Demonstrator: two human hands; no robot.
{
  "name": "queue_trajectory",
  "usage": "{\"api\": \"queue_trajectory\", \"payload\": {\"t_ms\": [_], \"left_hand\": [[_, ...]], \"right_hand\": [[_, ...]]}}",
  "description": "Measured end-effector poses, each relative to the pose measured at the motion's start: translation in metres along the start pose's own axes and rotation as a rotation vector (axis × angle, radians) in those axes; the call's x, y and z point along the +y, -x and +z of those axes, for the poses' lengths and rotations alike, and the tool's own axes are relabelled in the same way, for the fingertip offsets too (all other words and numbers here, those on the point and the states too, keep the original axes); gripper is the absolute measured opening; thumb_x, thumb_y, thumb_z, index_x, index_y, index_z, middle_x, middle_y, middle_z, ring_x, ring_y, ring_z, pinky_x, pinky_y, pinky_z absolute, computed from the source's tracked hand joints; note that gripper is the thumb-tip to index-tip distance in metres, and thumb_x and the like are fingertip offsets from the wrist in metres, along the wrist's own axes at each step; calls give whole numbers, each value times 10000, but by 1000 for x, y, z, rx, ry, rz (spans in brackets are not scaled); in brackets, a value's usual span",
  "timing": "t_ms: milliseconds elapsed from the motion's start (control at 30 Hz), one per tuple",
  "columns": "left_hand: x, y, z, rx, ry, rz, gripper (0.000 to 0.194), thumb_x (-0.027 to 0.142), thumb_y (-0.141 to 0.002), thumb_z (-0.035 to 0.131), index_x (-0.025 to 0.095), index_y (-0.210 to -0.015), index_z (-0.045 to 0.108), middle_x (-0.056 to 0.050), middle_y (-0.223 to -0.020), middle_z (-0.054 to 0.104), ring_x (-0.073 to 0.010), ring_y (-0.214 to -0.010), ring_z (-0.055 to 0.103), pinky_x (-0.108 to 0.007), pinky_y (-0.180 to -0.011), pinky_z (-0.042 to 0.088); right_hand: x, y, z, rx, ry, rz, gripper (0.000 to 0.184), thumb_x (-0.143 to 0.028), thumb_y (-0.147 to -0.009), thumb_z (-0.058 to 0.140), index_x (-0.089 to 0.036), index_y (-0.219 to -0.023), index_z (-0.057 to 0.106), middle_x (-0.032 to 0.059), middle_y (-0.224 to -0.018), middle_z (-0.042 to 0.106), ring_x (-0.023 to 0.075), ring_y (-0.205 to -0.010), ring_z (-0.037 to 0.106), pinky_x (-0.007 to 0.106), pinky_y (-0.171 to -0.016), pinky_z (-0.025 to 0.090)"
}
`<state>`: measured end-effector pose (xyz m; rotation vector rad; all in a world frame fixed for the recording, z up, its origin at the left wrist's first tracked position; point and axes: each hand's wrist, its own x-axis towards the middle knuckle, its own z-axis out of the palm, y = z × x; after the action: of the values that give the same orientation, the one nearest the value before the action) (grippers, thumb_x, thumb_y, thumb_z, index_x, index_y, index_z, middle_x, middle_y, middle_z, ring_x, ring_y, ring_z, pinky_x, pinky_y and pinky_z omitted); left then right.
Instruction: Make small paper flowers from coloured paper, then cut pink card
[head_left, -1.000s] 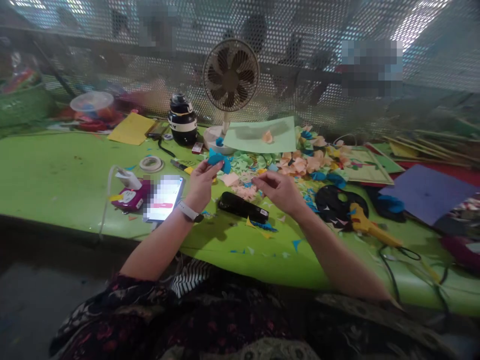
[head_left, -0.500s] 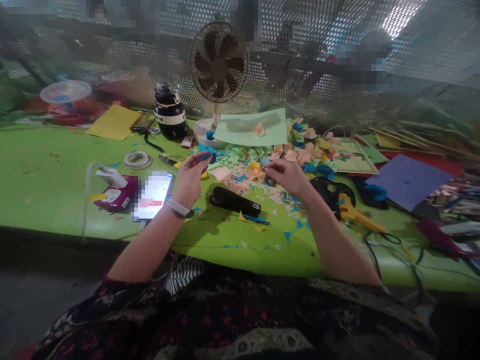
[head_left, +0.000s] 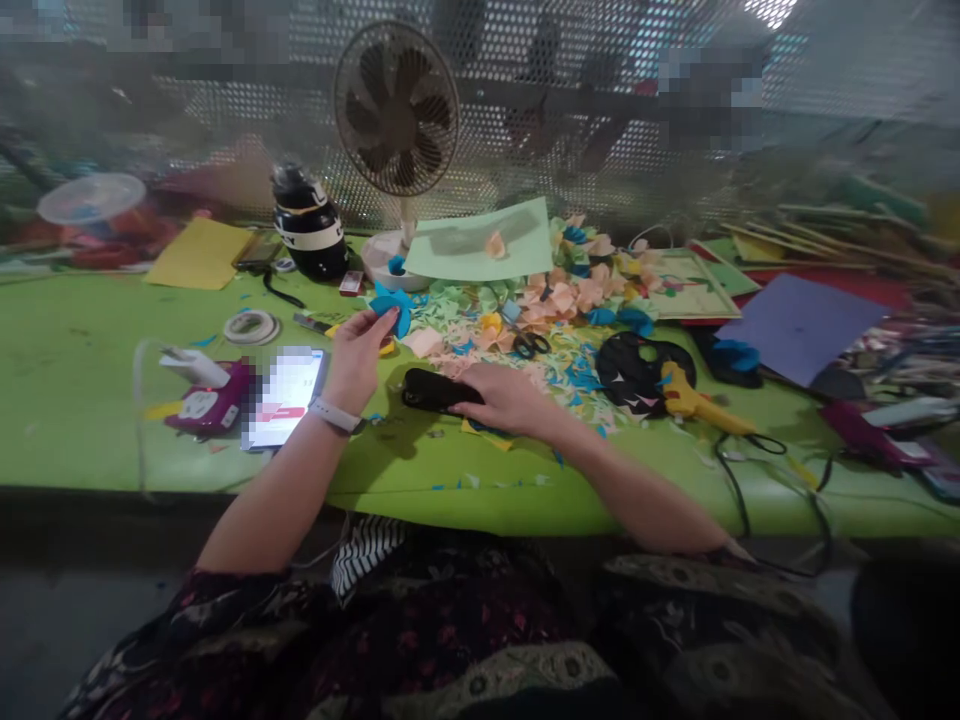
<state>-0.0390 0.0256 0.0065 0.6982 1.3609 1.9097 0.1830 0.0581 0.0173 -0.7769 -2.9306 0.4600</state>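
Right hand (head_left: 501, 398) on apparent stapler (head_left: 431, 391), partly hidden

There is one stapler (head_left: 429, 391), one pair of scissors (head_left: 532, 345), one tape roll (head_left: 233, 329), one fan (head_left: 396, 108), one yellow glue gun (head_left: 699, 404).

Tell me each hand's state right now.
Left hand: closed, holding blue paper flower.
Right hand: closed on black stapler.

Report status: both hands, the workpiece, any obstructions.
Left hand pinching blue paper flower, raised. Right hand gripping black stapler on green table. Yellow scrap beside right hand; paper clippings beyond stapler.
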Motion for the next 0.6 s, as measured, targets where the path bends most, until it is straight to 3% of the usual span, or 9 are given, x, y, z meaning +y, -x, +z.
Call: {"api": "queue_trajectory", "payload": {"t_ms": [167, 300, 433, 600], "left_hand": [[3, 3, -1, -44, -109, 17, 214, 290, -659, 856, 182, -646, 672, 14, -634, 639, -76, -557, 520, -187, -488, 379], [7, 6, 0, -88, -119, -31, 224, 291, -646, 855, 170, -737, 690, -5, -734, 705, -81, -599, 589, -183, -529, 436], [8, 9, 1, -158, -161, -162, 276, 224, -650, 852, 175, -843, 662, -12, -745, 729, -125, -651, 674, -227, -607, 519], [3, 13, 3, -348, -314, -356, 278, 106, -659, 852, 171, -755, 600, -46, -702, 726, -144, -611, 686, -252, -580, 510]], "right_hand": [[16, 7, -14, 16, -60, -55, 272, -427, -932, 573, -197, -1040, 668, 75, -1012, 708, 212, -937, 620, 289, -769, 420], [36, 17, -36, 27, 4, 14, 282, -440, -915, 580, -184, -985, 674, 85, -1001, 710, 219, -919, 620, 290, -740, 403], [61, 26, -52, -19, 72, 118, 251, -388, -878, 613, -196, -1019, 691, 82, -1010, 720, 236, -921, 641, 297, -723, 402], [87, 31, -58, -20, 73, 172, 249, -390, -853, 631, -206, -998, 716, 84, -996, 735, 256, -909, 656, 310, -716, 419]]}}
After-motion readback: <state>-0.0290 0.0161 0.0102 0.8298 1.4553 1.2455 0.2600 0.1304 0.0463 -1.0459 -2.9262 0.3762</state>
